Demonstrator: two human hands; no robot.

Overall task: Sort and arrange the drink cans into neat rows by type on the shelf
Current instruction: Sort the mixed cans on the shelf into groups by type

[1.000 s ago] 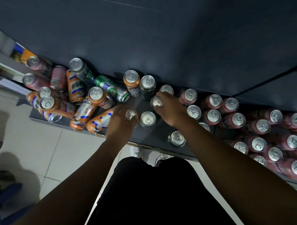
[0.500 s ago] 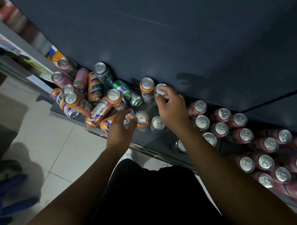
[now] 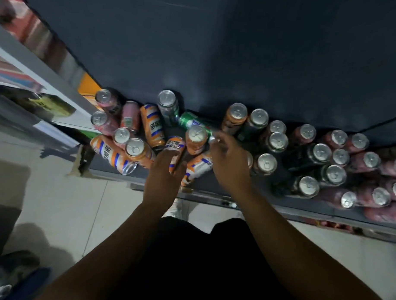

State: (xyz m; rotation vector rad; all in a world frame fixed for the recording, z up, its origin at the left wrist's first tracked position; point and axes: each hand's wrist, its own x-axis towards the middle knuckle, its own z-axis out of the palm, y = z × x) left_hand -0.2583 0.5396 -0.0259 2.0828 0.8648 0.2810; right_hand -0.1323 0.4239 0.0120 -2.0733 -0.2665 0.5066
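Orange cans (image 3: pixel 152 125) are lying tumbled just beyond the left hand (image 3: pixel 162 180), whose fingers are resting along one tipped orange can (image 3: pixel 177 149); whether they are closing round it I cannot tell. Probably it is being taken to stand upright with its kind. The right hand (image 3: pixel 230 166) is reaching with fingers (image 3: pixel 217 139) apart and loosely bent, holding nothing, their tips just short of a fallen green can (image 3: pixel 193 122) and beside an upright orange can (image 3: pixel 196 138). To the right of those fingers, dark cans (image 3: pixel 276 141) and pink cans (image 3: pixel 371 160) are standing in rough rows already. All are sitting on a dark grey shelf (image 3: pixel 202 183) against a dark back panel (image 3: pixel 218 49), low over a pale tiled floor (image 3: pixel 67 201).
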